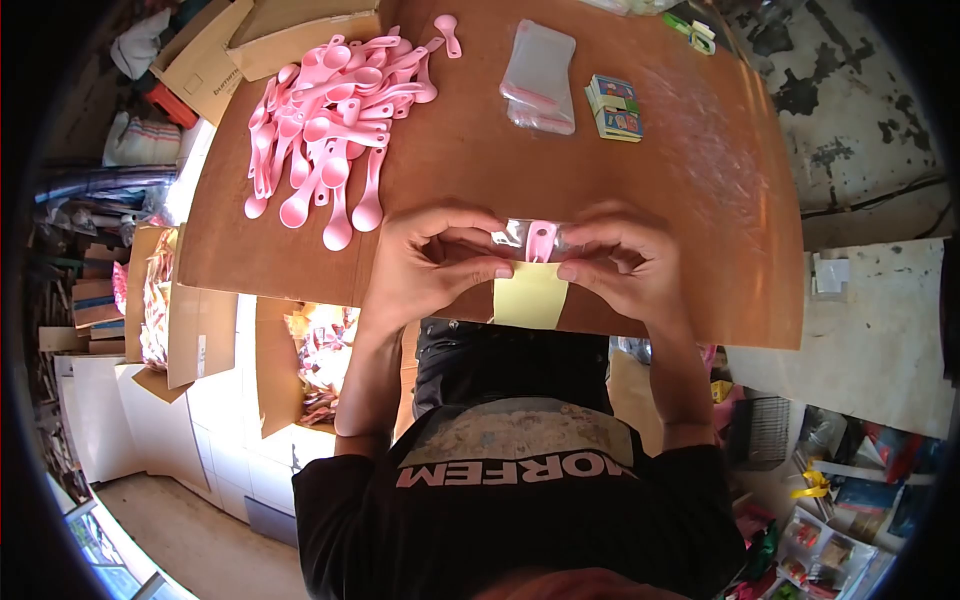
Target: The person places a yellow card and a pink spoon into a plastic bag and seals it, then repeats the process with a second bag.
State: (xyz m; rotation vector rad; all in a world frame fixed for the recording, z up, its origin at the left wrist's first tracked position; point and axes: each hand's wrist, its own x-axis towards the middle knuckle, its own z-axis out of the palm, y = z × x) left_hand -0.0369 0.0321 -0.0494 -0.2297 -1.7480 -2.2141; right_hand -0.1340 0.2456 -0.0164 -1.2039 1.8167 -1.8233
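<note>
Between my two hands, over the table's near edge, is a clear plastic bag [510, 233] with a pink measuring spoon [541, 241] inside, its handle end showing. A pale yellow card [530, 296] hangs at the bag's lower part and hides the rest of the spoon. My left hand [435, 260] pinches the bag and card at the left side, thumb in front. On the right side my right hand [625, 258] pinches them the same way. A large heap of pink measuring spoons [335, 125] lies beyond my left hand.
A stack of clear bags [540, 75] lies on the brown table [460, 160], beside a pile of printed cards [614, 108]. Green scissors [690, 33] rest at the far right. Cardboard boxes [205, 300] with packed goods stand below the table's left side.
</note>
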